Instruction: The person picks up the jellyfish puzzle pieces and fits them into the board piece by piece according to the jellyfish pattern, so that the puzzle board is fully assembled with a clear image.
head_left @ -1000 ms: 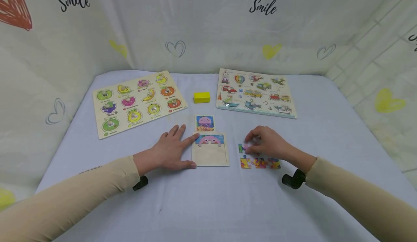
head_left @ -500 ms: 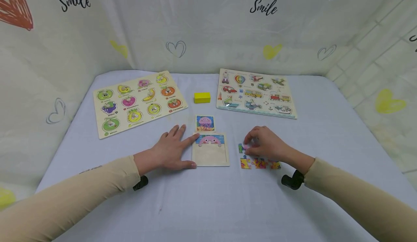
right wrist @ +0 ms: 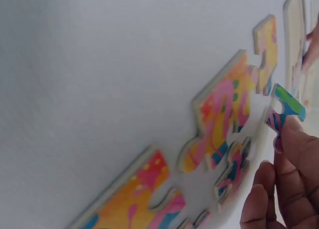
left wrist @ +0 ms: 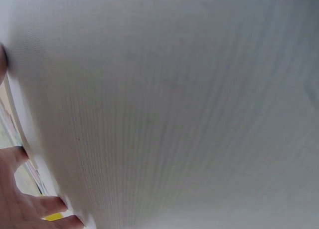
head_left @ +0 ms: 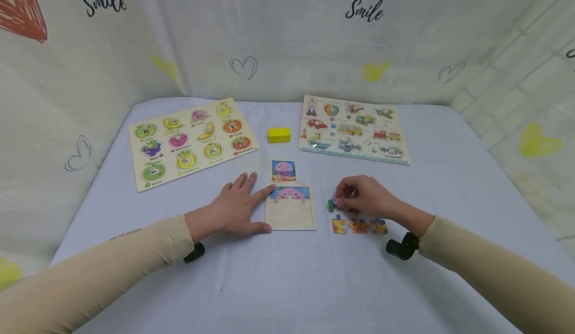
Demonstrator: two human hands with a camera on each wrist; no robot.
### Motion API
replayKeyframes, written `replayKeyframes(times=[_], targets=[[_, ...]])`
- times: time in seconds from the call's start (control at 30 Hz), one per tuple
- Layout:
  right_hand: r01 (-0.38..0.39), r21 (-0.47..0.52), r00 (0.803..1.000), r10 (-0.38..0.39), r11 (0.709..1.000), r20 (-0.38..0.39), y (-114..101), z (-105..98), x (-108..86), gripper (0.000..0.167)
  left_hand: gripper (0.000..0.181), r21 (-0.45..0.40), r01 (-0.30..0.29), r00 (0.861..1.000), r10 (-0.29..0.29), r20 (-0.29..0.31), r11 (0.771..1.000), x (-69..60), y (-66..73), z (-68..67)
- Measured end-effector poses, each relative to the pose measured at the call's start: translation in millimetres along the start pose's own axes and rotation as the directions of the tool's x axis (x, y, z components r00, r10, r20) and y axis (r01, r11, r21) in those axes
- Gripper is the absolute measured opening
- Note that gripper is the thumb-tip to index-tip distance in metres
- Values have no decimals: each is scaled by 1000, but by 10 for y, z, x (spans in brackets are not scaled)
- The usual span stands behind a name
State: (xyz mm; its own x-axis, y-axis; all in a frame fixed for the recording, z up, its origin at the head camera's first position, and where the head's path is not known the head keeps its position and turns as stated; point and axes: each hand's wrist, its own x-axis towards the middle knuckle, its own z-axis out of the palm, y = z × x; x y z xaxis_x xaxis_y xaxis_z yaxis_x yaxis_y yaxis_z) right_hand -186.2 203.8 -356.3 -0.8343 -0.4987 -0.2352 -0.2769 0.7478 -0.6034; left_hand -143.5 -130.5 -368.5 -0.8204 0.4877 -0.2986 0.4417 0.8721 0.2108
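Observation:
A wooden puzzle tray (head_left: 291, 217) has its top row filled with a pink jellyfish face; the rest is bare wood. My left hand (head_left: 235, 206) lies spread on the cloth, its index finger and thumb touching the tray's left edge. My right hand (head_left: 366, 195) pinches a green, blue and pink puzzle piece (right wrist: 289, 105) between thumb and fingers, tilted up in the right wrist view. Below that hand lie three yellow and pink pieces (head_left: 359, 225) in a row; other pieces (right wrist: 233, 170) are partly hidden beneath it.
A small jellyfish picture card (head_left: 283, 170) touches the tray's far edge. Beyond it stands a yellow block (head_left: 279, 135). A fruit board (head_left: 193, 144) lies at the back left, a vehicle board (head_left: 353, 130) at the back right.
The right hand has shifted slightly left, and the green-edged piece has moved a little with its fingers. Pieces behind it show more. The left hand has stayed in place.

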Motion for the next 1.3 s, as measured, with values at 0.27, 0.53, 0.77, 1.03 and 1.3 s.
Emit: replayKeyframes(times=[0.27,0.53,0.77,1.03,1.3], targets=[[-81,160,996,76,984,38,-82,-24,69,15,95,-4,3,1000,-3,3,1000,5,1,-2],[-155,313,987,134,937,88,-258,73,225,24,95,-18,-1,1000,1,4,1000,0,3,6],[-210,441,975,151,873,164,-413,243,366,24,95,-13,-4,1000,4,2,1000,-11,5,4],[-277,429,957,206,860,204,-646,460,482,22,95,-6,-8,1000,8,0,1000,-7,-2,8],[-301,386,952,252,872,175,-818,562,558,18,95,5,-3,1000,3,-6,1000,-11,-5,16]])
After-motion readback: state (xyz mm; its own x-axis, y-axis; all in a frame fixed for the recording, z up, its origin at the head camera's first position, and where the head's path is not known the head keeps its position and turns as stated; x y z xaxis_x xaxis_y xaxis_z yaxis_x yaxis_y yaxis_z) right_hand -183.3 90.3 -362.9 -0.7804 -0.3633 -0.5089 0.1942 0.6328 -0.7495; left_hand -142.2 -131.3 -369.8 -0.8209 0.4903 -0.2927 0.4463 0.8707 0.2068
